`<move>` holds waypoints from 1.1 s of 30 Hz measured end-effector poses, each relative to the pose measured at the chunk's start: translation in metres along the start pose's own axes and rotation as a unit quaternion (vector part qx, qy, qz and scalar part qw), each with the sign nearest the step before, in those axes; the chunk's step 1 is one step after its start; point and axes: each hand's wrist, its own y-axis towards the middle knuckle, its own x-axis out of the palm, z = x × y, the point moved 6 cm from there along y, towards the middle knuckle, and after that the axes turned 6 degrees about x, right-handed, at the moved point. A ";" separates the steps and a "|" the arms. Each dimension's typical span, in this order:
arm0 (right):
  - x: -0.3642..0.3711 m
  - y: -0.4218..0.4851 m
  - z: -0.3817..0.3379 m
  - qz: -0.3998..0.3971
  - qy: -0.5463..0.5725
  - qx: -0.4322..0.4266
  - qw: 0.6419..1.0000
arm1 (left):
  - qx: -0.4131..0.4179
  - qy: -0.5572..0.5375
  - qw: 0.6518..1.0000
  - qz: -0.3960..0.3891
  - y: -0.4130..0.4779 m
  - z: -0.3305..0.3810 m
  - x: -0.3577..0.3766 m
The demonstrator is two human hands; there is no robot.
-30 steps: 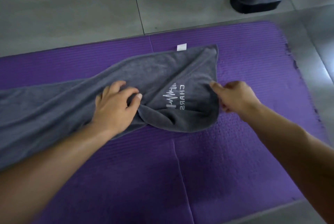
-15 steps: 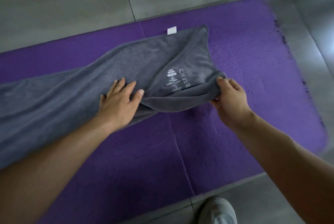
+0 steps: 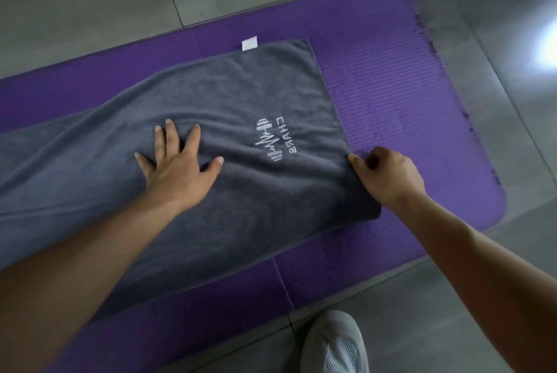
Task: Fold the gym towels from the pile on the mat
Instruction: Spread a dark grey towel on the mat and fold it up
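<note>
1. On the purple mat [image 3: 391, 56], the grey towel [image 3: 241, 101] lies spread; the left hand [image 3: 177, 167] presses it, fingers [image 3: 193, 142] splayed flat.
2. Pull gently with the right hand [image 3: 388, 176], pinching the right edge, tautening wrinkles before folding.

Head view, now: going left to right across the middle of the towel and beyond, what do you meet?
On the grey towel: left hand, white logo, right hand pinching its edge, then purple mat, floor tiles.
</note>
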 end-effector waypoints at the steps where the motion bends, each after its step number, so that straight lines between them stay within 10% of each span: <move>1: -0.004 -0.002 -0.001 0.020 -0.006 0.005 1.000 | 0.001 -0.005 1.000 0.012 -0.001 0.002 -0.001; 6: -0.018 -0.006 -0.039 0.134 0.074 -0.212 0.965 | -0.006 -0.014 0.997 0.070 0.003 0.004 -0.012; 11: 0.010 0.009 -0.117 0.074 0.008 -0.397 0.915 | -0.070 -0.011 0.994 0.078 0.027 -0.017 -0.023; 26: 0.018 0.105 -0.205 0.062 -0.128 -0.318 0.937 | -0.037 -0.028 0.998 0.051 0.065 -0.008 -0.033; 33: 0.035 0.030 -0.263 0.075 -0.057 -0.429 0.898 | 0.014 -0.094 0.971 0.221 0.029 -0.079 -0.078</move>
